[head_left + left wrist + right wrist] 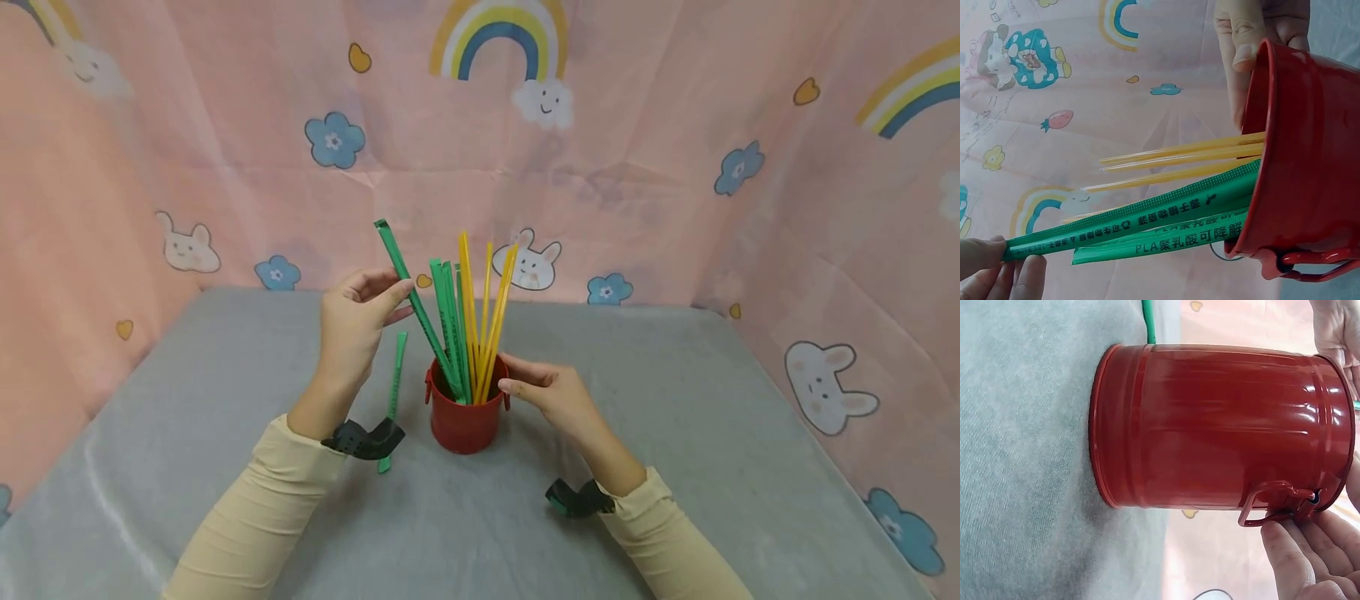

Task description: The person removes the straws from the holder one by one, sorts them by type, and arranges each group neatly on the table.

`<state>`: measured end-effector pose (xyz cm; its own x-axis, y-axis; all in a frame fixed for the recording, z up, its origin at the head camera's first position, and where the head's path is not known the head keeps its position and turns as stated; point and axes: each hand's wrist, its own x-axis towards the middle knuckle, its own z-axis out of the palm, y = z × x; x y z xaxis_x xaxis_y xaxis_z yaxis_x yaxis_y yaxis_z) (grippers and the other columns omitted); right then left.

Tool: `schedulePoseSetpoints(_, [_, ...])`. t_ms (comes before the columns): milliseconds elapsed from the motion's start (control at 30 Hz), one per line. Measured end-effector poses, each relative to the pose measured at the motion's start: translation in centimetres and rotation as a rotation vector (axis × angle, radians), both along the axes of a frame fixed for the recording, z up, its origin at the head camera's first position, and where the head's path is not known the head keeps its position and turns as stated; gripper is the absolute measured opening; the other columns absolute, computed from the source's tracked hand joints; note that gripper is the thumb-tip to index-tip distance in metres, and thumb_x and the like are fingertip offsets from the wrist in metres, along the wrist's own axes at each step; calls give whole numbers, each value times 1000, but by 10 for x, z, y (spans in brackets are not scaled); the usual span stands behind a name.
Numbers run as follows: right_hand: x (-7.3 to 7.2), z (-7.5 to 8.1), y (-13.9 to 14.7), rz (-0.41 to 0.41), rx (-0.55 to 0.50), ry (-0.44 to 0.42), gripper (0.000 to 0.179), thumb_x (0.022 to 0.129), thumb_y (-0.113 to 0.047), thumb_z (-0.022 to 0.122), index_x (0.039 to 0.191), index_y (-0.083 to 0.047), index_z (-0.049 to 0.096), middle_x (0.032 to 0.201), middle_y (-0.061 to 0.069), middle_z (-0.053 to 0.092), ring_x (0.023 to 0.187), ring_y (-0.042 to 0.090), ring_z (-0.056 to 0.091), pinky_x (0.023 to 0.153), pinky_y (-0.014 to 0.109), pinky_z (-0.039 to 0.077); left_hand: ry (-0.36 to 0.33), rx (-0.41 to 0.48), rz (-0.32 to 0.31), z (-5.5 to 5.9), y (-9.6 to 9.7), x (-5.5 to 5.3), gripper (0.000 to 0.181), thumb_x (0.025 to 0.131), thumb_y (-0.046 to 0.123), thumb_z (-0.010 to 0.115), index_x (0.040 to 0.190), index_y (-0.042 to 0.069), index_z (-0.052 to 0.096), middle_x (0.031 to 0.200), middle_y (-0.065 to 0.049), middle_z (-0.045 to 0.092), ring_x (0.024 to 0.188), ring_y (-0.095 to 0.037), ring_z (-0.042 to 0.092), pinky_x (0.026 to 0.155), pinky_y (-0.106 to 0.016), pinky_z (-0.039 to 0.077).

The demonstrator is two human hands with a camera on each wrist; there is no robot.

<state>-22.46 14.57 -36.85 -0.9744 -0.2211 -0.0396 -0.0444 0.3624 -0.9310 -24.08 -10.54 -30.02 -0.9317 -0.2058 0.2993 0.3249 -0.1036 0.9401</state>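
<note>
My left hand pinches a green-wrapped straw near its upper part. That straw leans left, its lower end inside a small red bucket. More green-wrapped straws and several yellow straws stand in the bucket, their lower ends hidden by its wall. On the bucket's right side, my right hand holds the rim between thumb and fingers, close to a small wire handle. The bucket stands upright.
Another green-wrapped straw lies on the grey cloth-covered table, left of the bucket and partly behind my left wrist's camera. A pink printed curtain hangs behind the table and along its sides.
</note>
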Motion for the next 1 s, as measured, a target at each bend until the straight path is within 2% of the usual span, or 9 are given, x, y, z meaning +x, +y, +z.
schedulePoseSetpoints(500, [-1, -1, 0, 10, -21, 5, 47, 93, -25, 71, 138, -13, 60, 138, 10, 60, 135, 28, 53, 108, 48, 47, 10, 25, 2, 6, 1, -5, 18, 91, 10, 72, 102, -2, 67, 89, 2, 68, 86, -9, 71, 74, -32, 62])
schedulePoseSetpoints(867, [-1, -1, -1, 2, -35, 22, 47, 93, -26, 71, 138, -13, 61, 137, 11, 61, 135, 28, 53, 109, 48, 47, 10, 17, 2, 16, -3, -8, 21, 91, 14, 72, 106, 0, 67, 92, 0, 65, 85, -9, 70, 73, -28, 62])
schedulePoseSetpoints(1000, [0, -2, 1, 7, -14, 17, 47, 93, -25, 71, 138, -13, 61, 137, 10, 61, 135, 28, 53, 109, 48, 47, -6, 29, 5, 18, -5, -9, 16, 91, 13, 72, 103, 3, 67, 92, -1, 65, 85, -10, 70, 72, -29, 62])
